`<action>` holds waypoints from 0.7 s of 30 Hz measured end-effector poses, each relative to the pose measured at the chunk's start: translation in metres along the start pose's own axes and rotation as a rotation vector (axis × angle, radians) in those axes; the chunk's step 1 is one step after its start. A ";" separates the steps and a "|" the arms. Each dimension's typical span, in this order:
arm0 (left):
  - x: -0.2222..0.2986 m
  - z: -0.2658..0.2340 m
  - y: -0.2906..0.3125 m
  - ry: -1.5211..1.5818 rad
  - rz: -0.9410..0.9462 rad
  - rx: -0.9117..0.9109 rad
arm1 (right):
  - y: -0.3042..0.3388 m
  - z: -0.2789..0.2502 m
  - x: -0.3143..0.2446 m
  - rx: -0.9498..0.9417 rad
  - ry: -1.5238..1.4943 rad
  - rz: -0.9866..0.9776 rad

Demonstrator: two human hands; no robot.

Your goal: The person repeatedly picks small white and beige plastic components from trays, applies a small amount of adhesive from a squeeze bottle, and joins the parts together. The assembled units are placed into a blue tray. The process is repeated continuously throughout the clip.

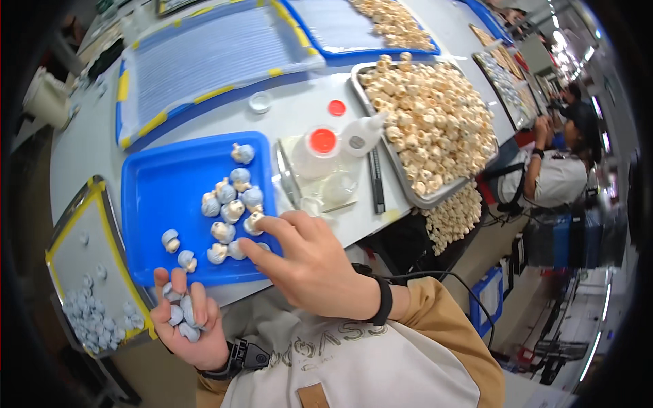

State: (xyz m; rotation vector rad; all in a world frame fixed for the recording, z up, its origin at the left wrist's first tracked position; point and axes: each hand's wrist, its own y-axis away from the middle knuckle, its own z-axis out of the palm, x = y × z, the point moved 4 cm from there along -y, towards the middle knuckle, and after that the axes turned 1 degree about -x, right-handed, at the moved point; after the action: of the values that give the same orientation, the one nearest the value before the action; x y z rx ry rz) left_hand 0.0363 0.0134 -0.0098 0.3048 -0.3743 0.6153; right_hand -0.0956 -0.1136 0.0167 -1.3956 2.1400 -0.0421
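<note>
My left hand (194, 333) is palm up at the near edge of a blue tray (156, 197), its fingers curled around several grey-blue rounded pieces (188, 332). Over the tray's right side, my right hand (309, 265) has its thumb and index finger apart. The index fingertip touches a popcorn-shaped piece (254, 223), cream with a grey-blue part, and the thumb tip is beside another such piece (236, 249). No piece shows gripped between them. More of these two-coloured pieces lie in the tray, mostly at its right, with two nearer my left hand.
A metal tray (425, 199) heaped with cream popcorn-shaped pieces stands right. Between the trays are a red-topped container (320, 153), a squeeze bottle (362, 134) and a black knife (376, 180). A yellow-taped board (85, 204) bears grey-blue pieces at left. A seated person (544, 177) is at right.
</note>
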 end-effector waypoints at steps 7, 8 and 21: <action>-0.008 -0.003 0.000 0.021 -0.059 -0.137 | 0.011 -0.034 0.010 0.056 -0.182 -0.057; -0.007 -0.004 0.002 0.014 -0.041 -0.145 | 0.015 -0.048 0.024 0.124 -0.157 0.000; -0.031 0.012 0.004 -0.159 -0.194 -0.128 | 0.088 -0.157 0.190 0.461 0.568 0.718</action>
State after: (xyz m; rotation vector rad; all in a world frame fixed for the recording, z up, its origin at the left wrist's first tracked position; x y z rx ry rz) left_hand 0.0078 -0.0033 -0.0117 0.2647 -0.5275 0.3755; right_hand -0.2985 -0.2783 0.0331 -0.3224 2.7319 -0.6688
